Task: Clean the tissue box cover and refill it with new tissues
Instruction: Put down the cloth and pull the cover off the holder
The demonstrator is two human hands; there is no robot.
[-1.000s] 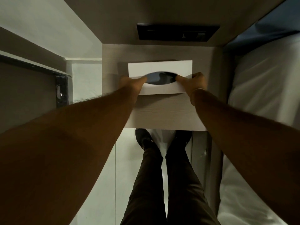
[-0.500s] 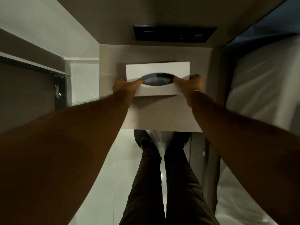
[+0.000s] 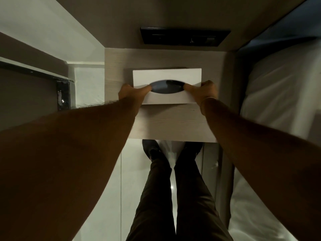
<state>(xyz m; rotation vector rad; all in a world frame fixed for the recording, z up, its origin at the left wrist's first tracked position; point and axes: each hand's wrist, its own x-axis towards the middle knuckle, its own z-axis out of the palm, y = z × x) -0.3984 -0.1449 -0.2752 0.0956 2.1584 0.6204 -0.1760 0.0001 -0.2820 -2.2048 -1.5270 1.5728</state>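
A white tissue box cover [image 3: 166, 74] with a dark oval slot [image 3: 165, 86] lies on a pale wooden bedside table [image 3: 173, 122]. My left hand [image 3: 132, 92] grips its left end, thumb at the slot's left tip. My right hand [image 3: 203, 92] grips the right end, thumb at the slot's right tip. No tissue shows in the slot. Whether the cover rests on the table or is lifted off it, I cannot tell.
A black switch panel [image 3: 185, 36] is set in the wall behind the table. A bed with white sheets [image 3: 281, 101] runs along the right. My legs [image 3: 173, 197] stand on a pale floor before the table. A dark-edged ledge [image 3: 34, 73] is on the left.
Both hands have shifted the cover slightly away from me and a little to the left on the table; the grip on its two ends is unchanged.
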